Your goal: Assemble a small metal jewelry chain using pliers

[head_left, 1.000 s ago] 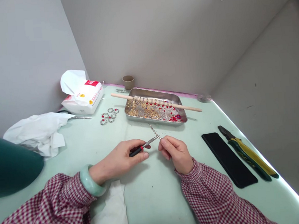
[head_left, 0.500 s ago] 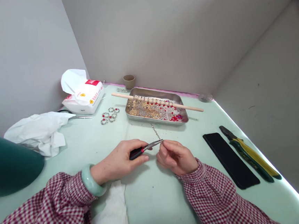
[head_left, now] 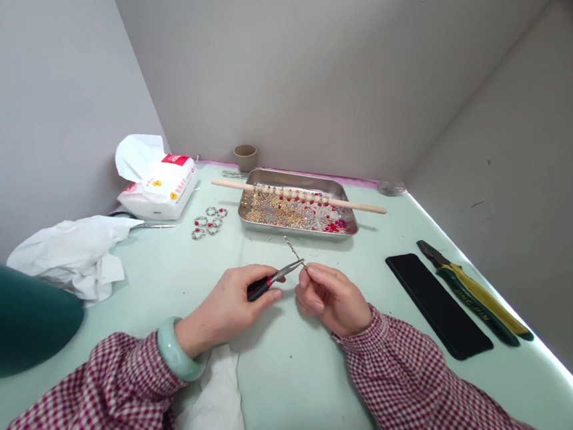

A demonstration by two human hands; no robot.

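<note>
My left hand (head_left: 234,305) is closed round small red-handled pliers (head_left: 272,280), whose jaws point right and meet a thin silver chain (head_left: 292,248). My right hand (head_left: 330,298) pinches the near end of that chain at the plier tips. The chain runs up and away towards a steel tray (head_left: 252,223) that holds gold, silver and red beads. A wooden rod (head_left: 361,206) strung with beads lies across the tray. A jade-green bangle (head_left: 175,350) sits on my left wrist.
Several finished beaded rings (head_left: 209,222) lie left of the tray, by a tissue pack (head_left: 158,186) and scissors (head_left: 154,224). A crumpled white cloth (head_left: 72,254) is at left. A black flat strip (head_left: 437,303) and yellow-green pliers (head_left: 474,299) lie at right. A small cup (head_left: 245,157) stands at the back.
My right hand has shifted slightly left and closer to the plier tips. The chain's near end has moved with it. The left hand has barely moved.
</note>
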